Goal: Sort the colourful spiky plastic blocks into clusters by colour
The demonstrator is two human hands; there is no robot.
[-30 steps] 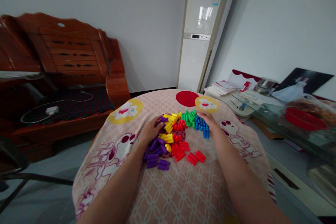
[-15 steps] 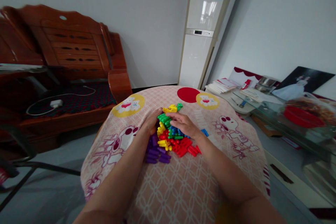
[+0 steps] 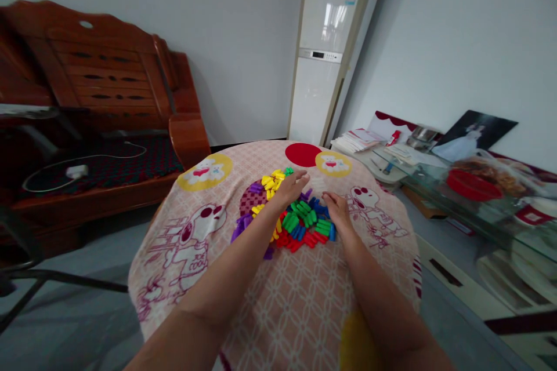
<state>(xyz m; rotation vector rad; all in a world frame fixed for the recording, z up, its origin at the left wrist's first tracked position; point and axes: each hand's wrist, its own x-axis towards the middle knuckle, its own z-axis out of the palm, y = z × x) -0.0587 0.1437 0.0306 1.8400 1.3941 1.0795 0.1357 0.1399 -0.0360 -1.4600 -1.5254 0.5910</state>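
A loose heap of small plastic pieces lies on the cloth-covered round table [image 3: 304,313]. Green pieces [image 3: 300,217] and blue pieces [image 3: 321,208] are at its right, red pieces [image 3: 289,240] along its near edge. Yellow pieces [image 3: 273,181] and purple pieces [image 3: 241,224] lie to the left. My left hand [image 3: 290,188] reaches over the heap, fingers stretched out to the right, palm side against or just above the pieces. My right hand [image 3: 337,208] rests at the heap's right edge beside the blue pieces, fingers loosely extended. Neither hand visibly grips a piece.
A wooden bench [image 3: 104,93] stands to the left, with a white charger [image 3: 77,171] and cable on its seat. At the right, a glass-topped cabinet [image 3: 418,177] carries papers [image 3: 359,140], a red bowl [image 3: 473,185] and a photo [image 3: 476,129]. A tall white air conditioner [image 3: 315,93] stands behind the table.
My right hand swept left over the heap, then returned to its right edge. My left hand moved from the left edge to the right across the heap. Green and blue pieces have been spread among the red.
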